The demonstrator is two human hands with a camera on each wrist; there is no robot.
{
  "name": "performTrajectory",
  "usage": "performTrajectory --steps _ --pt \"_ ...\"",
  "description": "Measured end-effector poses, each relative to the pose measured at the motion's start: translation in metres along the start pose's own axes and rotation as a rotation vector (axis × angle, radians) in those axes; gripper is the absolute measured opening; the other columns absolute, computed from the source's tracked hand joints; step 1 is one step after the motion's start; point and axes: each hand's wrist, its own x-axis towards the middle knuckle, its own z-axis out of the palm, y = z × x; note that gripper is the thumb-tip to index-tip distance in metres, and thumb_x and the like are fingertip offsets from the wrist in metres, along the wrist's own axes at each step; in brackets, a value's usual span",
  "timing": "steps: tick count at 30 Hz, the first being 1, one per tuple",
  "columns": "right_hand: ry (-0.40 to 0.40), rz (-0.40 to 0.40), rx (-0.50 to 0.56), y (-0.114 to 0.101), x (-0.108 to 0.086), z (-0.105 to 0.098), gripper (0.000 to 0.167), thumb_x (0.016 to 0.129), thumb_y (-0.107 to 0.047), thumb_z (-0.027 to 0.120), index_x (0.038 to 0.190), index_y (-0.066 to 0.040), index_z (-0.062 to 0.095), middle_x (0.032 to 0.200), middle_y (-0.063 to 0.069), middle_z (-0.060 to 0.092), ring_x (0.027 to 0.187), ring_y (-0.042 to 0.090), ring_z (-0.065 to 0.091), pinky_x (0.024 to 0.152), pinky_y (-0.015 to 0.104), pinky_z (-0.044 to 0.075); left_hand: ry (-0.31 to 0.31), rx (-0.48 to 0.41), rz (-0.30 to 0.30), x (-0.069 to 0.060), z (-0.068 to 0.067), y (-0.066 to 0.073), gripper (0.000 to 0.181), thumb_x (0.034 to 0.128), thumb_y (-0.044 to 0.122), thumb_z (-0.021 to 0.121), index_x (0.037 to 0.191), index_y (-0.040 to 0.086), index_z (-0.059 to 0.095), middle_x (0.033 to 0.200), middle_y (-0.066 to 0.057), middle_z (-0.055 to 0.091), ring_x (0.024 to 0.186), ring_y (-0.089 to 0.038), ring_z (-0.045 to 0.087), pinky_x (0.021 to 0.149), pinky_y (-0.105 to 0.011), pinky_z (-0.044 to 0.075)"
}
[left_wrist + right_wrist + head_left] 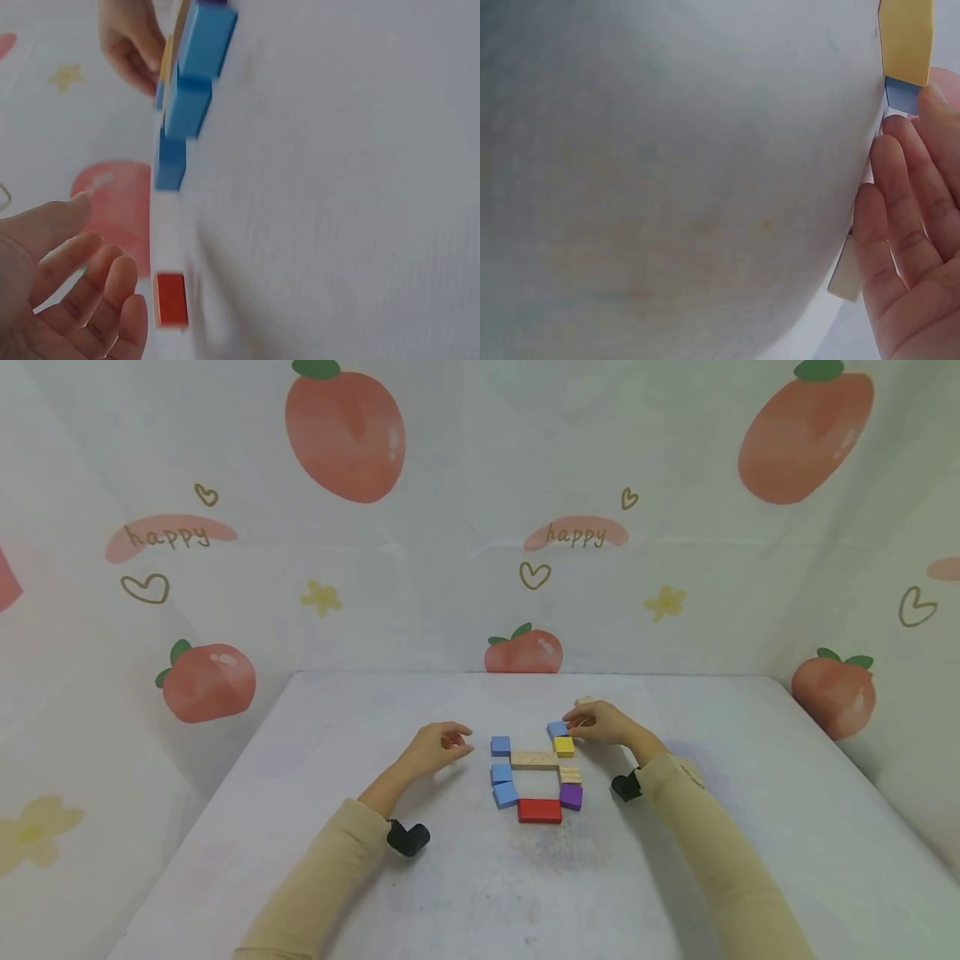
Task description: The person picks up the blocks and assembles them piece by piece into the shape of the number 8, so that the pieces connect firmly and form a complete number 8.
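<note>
My right hand (603, 725) pinches a blue block (557, 728) between thumb and fingers at the far right of a block outline. A yellow block (563, 747) sits just nearer, with a striped wooden block (570, 774) and a purple block (571, 797) below it. My left hand (435, 748) hovers left of the outline, fingers loosely bent and holding nothing. Closest to it is a blue block (500, 746), followed by two more blue blocks down that side. A plain wooden plank (534, 760) spans the middle, and a red block (540, 811) lies at the near end.
Behind my right hand lies a pale wooden block (845, 274), partly hidden. Another red block (171, 300) shows beyond the left fingers in the left wrist view. The white table (465, 893) meets a printed cloth backdrop (450, 460) at its far edge.
</note>
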Motion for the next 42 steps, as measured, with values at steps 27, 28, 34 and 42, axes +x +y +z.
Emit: performTrajectory --steps 27,28,34,42 --pt "-0.001 -0.001 0.037 -0.002 -0.001 0.001 0.03 0.087 -0.008 0.063 0.114 0.006 0.061 0.105 0.022 0.066 0.097 0.032 0.064 0.087 0.04 0.052 0.002 0.096 -0.143 0.019 -0.022 -0.04 0.041 0.0856 0.014 0.066 0.124 0.002 0.056 0.105 -0.017 0.06 0.094 -0.027 0.057 0.081 -0.035 0.048" --pt "0.001 0.003 0.04 -0.002 -0.001 0.001 0.03 0.087 -0.007 0.063 0.114 0.005 0.061 0.105 0.022 0.066 0.098 0.032 0.063 0.087 0.04 0.052 -0.002 0.097 -0.142 0.019 -0.021 -0.041 0.041 0.0856 0.014 0.066 0.124 0.002 0.056 0.104 -0.017 0.06 0.094 -0.027 0.056 0.081 -0.036 0.047" --pt "0.002 0.002 0.04 -0.002 -0.002 0.001 0.03 0.087 -0.007 0.063 0.114 0.005 0.061 0.105 0.022 0.066 0.098 0.032 0.063 0.086 0.04 0.052 -0.012 0.109 -0.141 0.021 -0.021 -0.039 0.037 0.0866 0.014 0.065 0.122 0.003 0.058 0.104 -0.017 0.06 0.097 -0.028 0.055 0.085 -0.039 0.047" --pt "0.001 0.011 0.037 -0.003 -0.002 0.001 0.03 0.087 -0.007 0.063 0.115 0.005 0.061 0.106 0.021 0.066 0.098 0.031 0.063 0.088 0.041 0.052 0.009 0.118 -0.113 0.019 -0.019 -0.039 0.032 0.0873 0.013 0.064 0.117 0.003 0.061 0.105 -0.018 0.061 0.098 -0.03 0.057 0.087 -0.042 0.047"
